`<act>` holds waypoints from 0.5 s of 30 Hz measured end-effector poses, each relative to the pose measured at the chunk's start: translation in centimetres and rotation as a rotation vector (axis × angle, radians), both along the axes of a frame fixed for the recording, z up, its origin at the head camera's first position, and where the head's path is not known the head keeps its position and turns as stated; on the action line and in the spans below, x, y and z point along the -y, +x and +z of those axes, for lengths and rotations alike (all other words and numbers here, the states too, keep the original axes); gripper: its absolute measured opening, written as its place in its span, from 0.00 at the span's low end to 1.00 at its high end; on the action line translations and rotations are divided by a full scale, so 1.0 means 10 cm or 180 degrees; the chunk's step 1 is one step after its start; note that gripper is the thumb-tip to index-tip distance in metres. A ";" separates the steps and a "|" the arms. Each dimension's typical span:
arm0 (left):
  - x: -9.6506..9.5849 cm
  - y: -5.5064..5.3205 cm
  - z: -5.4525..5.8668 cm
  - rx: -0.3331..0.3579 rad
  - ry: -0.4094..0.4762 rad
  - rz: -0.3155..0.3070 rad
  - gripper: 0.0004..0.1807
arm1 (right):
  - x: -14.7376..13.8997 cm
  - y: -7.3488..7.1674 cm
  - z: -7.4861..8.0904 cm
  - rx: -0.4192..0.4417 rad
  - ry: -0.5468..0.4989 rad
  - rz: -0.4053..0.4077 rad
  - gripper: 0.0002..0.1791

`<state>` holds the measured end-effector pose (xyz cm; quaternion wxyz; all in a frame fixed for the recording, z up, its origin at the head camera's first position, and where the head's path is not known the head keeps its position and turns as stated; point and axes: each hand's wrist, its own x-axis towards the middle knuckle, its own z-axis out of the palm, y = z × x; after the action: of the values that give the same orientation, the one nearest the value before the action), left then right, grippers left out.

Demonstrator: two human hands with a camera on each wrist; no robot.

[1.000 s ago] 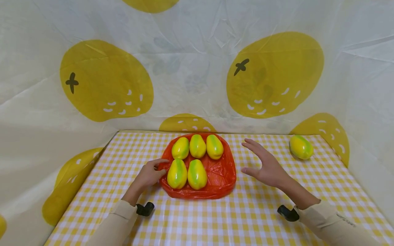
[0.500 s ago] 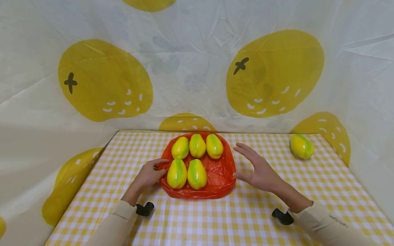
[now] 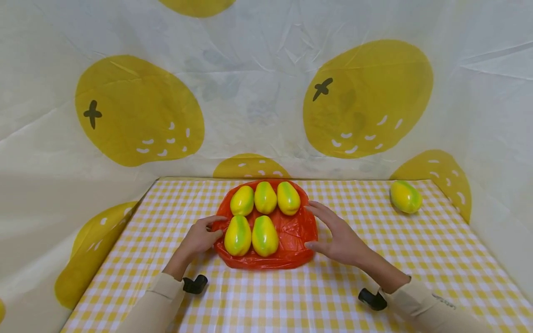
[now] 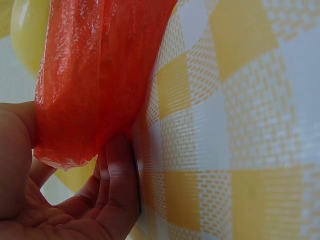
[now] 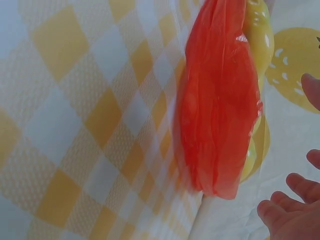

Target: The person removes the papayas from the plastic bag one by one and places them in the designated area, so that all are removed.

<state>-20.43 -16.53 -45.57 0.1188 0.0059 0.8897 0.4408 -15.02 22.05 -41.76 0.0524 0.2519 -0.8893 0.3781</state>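
Note:
A red plastic bag [image 3: 291,233] lies spread on the table with its rim standing up all round. Inside it are several yellow-green papayas [image 3: 265,236], a back row and a front row, leaving its front right part bare. My left hand [image 3: 200,237] grips the bag's left rim; the left wrist view has the thumb at the inner side and the fingers [image 4: 120,170] under the outer side of the red plastic [image 4: 100,75]. At the bag's right edge my right hand [image 3: 343,238] is spread, its fingers [image 5: 300,187] apart from the plastic in the right wrist view.
Another papaya [image 3: 405,197] lies alone near the table's back right corner. A yellow-and-white checked cloth [image 3: 266,300] covers the table. Behind and beside it hangs a pale curtain [image 3: 250,92] printed with large yellow fruit.
My right hand has moved left and slightly toward me, from beside the bag to its right edge. The left hand stays at the left rim. The papayas have not moved.

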 end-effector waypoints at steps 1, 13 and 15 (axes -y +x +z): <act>0.00 0.00 0.00 -0.0006 0.0007 -0.0004 0.23 | 0.01 0.01 0.00 0.0017 0.0004 0.0000 0.45; 0.01 -0.01 -0.01 -0.0040 0.0004 -0.0003 0.22 | 0.22 0.05 -0.01 0.0162 -0.0099 0.0068 0.45; 0.01 -0.01 -0.01 -0.0044 0.0017 -0.0005 0.22 | 0.26 0.06 -0.01 0.0185 -0.0115 0.0067 0.44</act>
<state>-20.52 -16.61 -45.68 0.1129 0.0100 0.8893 0.4430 -14.44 19.48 -41.87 0.0271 0.2491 -0.8808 0.4018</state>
